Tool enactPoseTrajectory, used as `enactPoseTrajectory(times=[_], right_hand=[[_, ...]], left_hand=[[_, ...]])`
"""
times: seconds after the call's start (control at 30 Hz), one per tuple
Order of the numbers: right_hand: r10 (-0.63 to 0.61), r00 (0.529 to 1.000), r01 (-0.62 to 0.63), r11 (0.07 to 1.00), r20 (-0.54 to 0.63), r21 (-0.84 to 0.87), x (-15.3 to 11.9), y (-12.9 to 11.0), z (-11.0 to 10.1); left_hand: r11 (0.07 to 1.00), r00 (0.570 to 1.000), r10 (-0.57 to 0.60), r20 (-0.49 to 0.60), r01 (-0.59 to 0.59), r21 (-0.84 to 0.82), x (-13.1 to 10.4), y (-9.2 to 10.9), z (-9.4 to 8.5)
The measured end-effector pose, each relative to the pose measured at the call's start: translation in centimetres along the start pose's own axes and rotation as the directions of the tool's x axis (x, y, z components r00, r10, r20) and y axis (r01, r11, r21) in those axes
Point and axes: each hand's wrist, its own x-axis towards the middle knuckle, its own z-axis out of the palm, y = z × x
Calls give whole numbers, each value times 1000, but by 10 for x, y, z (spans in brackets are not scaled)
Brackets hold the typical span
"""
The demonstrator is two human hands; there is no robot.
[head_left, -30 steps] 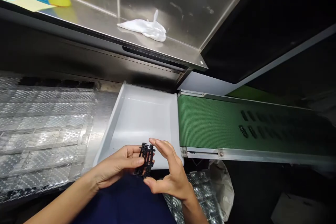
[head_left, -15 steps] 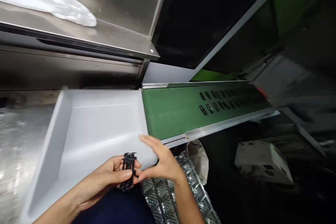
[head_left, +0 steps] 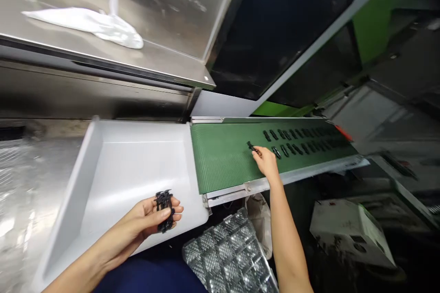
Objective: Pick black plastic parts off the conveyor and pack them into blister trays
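Note:
Several small black parts [head_left: 164, 210] are bunched in my left hand [head_left: 151, 219], its fingers closed round them over the near side of the white tray [head_left: 137, 158]. My right hand [head_left: 265, 160] pinches one small black part [head_left: 251, 146] over the green belt [head_left: 220, 155], at the near end of the two rows. Several black parts [head_left: 283, 150] lie in these rows, running away to the right along the belt.
A clear plastic tray with pockets [head_left: 230, 252] lies below the belt's near edge, beside a whitish bag [head_left: 257, 219]. A white plastic bag [head_left: 92, 23] rests on the metal shelf [head_left: 165, 66]. At the right stands a pale box [head_left: 350, 229].
My right hand has moved away from my left hand, out over the belt, with a black part between its fingers. My left hand still holds the bunch. The view has shifted slightly.

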Motion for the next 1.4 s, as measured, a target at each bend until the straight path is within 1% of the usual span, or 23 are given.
enactPoseTrajectory(times=[0.03, 0.07, 0.1, 0.13, 0.17, 0.2, 0.23, 0.27, 0.3, 0.4, 0.43, 0.5, 0.57, 0.6, 0.67, 0.73, 0.77, 0.83, 0.97, 1.07, 1.2, 1.23, 1.4], right_hand=[[-129, 989, 125, 991, 69, 50, -17, -21, 6], [-266, 952, 250, 961, 152, 119, -35, -42, 12], [-415, 875, 370, 905, 248, 209, -55, -64, 16], [-574, 740, 478, 815, 349, 328, -73, -84, 20], [-678, 603, 541, 735, 420, 410, -89, -103, 22], [-749, 472, 580, 661, 465, 475, -102, -119, 23], [-781, 385, 600, 617, 491, 509, -112, -134, 25], [-785, 360, 603, 608, 504, 517, -119, -147, 27], [-777, 377, 585, 621, 504, 521, -123, -158, 30], [-719, 517, 438, 689, 465, 577, -128, -182, 47], [-705, 552, 398, 693, 446, 601, -130, -187, 54], [-700, 596, 384, 679, 393, 626, -135, -195, 68], [-718, 621, 427, 646, 315, 633, -141, -199, 78], [-739, 614, 456, 620, 279, 638, -144, -199, 82], [-796, 566, 525, 550, 216, 650, -148, -198, 88], [-839, 519, 594, 492, 165, 636, -152, -197, 91], [-850, 508, 624, 475, 140, 620, -153, -196, 92], [-858, 504, 667, 458, 96, 588, -155, -194, 93], [-871, 488, 701, 435, 65, 565, -158, -191, 92], [-868, 494, 701, 436, 56, 565, -158, -185, 90], [-863, 503, 682, 425, 39, 595, -156, -171, 86], [-858, 513, 673, 427, 35, 604, -155, -166, 85], [-805, 593, 641, 466, -8, 610, -152, -142, 79]], left_hand=[[1000, 1000, 14, -11, -14, -10, -3, 4, -3], [1000, 1000, 20, -15, -20, -12, -6, 8, -6], [1000, 1000, 23, -8, -23, -1, -11, 12, -9], [1000, 1000, 19, 10, -19, 20, -15, 17, -13], [999, 1000, 13, 29, -14, 43, -20, 21, -17], [997, 999, 4, 47, -7, 72, -25, 24, -22], [994, 998, -7, 63, 1, 106, -30, 26, -26], [990, 997, -20, 75, 9, 141, -34, 28, -31], [985, 996, -34, 82, 19, 173, -39, 28, -36], [974, 993, -70, 90, 49, 221, -52, 25, -48], [977, 993, -73, 94, 52, 208, -56, 23, -50], [987, 993, -59, 103, 43, 158, -64, 19, -53], [995, 997, -2, 75, -5, 96, -71, 15, -54], [997, 999, 32, 44, -35, 66, -74, 14, -54], [996, 996, 84, -19, -84, 15, -78, 11, -54], [995, 995, 90, -41, -91, -36, -80, 10, -54], [994, 996, 85, -40, -87, -62, -80, 9, -55], [990, 997, 70, -33, -74, -118, -79, 8, -55], [983, 999, 34, -12, -36, -178, -73, 9, -54], [988, 1000, 12, 18, -9, -156, -67, 11, -50], [991, 998, -20, 67, 28, -130, -56, 12, -41], [992, 997, -28, 71, 37, -123, -52, 12, -38], [995, 995, -54, 88, 61, -82, -32, 13, -18]])
